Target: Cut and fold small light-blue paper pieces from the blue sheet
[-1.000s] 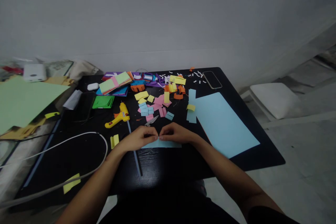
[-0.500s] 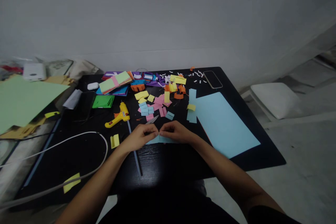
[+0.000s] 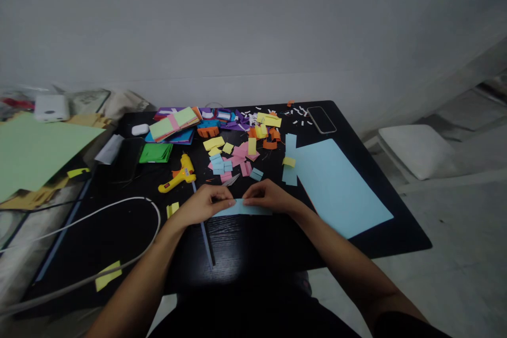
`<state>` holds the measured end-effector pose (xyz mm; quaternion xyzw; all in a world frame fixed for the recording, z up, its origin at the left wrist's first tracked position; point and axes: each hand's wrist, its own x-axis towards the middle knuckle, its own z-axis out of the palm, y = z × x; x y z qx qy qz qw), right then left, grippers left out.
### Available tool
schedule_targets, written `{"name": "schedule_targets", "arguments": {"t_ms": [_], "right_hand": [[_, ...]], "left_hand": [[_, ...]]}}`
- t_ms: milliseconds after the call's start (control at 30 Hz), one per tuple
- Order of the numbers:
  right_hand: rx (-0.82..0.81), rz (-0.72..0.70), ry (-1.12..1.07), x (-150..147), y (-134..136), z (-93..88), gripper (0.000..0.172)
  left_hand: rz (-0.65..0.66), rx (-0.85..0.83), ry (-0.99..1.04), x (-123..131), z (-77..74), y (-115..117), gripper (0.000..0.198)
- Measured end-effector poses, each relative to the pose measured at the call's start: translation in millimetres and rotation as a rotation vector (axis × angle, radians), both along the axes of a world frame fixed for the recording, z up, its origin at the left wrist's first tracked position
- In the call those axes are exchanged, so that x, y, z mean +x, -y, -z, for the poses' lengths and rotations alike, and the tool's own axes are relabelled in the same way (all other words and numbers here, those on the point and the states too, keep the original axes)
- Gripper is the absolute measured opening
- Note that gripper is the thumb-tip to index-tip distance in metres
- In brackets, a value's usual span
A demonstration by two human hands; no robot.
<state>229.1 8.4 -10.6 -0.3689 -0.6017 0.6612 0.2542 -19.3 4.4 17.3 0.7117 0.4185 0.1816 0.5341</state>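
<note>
A light-blue paper strip [image 3: 242, 208] lies crosswise near the front of the black table, held at its middle by both hands. My left hand [image 3: 208, 202] pinches its upper edge from the left, thumb toward the centre. From the right, my right hand [image 3: 269, 196] grips the same edge, its thumb a small gap from the left one. Just beyond the fingers lie scissors [image 3: 231, 180], partly hidden. A yellow glue gun [image 3: 178, 174] rests left of my left hand, with a grey-blue stick [image 3: 206, 245] running under that wrist.
A large light-blue sheet [image 3: 343, 187] covers the right side. Small pink, yellow and blue paper pieces [image 3: 237, 156] lie behind the hands. A phone [image 3: 320, 120] is at the back right. On the left, a white cable [image 3: 119, 203] loops across the table and under my left forearm.
My thumbs have moved slightly apart along the strip, and more of its flat face shows between them. The left hand has shifted a little left.
</note>
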Motion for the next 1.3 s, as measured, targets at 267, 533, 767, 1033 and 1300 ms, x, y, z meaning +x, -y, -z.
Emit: {"name": "schedule_targets", "arguments": {"t_ms": [267, 533, 767, 1033, 1300], "right_hand": [[0.033, 0.12, 0.056, -1.6, -2.9, 4.3, 0.038], [0.038, 0.156, 0.08, -1.0, -4.7, 5.6, 0.036], [0.065, 0.215, 0.085, -2.7, -3.5, 7.1, 0.033], [-0.004, 0.202, 0.048, -3.1, -3.1, 5.6, 0.034], [0.066, -0.006, 0.059, 4.0, -1.1, -2.9, 0.041]], "left_hand": [[-0.087, 0.132, -0.052, 0.8, 1.4, -3.4, 0.028], [-0.103, 0.191, -0.091, -2.8, 3.1, -5.2, 0.032], [-0.137, 0.178, -0.087, -3.0, 4.2, -5.7, 0.035], [-0.167, 0.183, -0.054, -1.6, 4.7, -6.5, 0.033], [-0.044, 0.228, -0.063, -4.5, 0.6, -3.5, 0.021]]}}
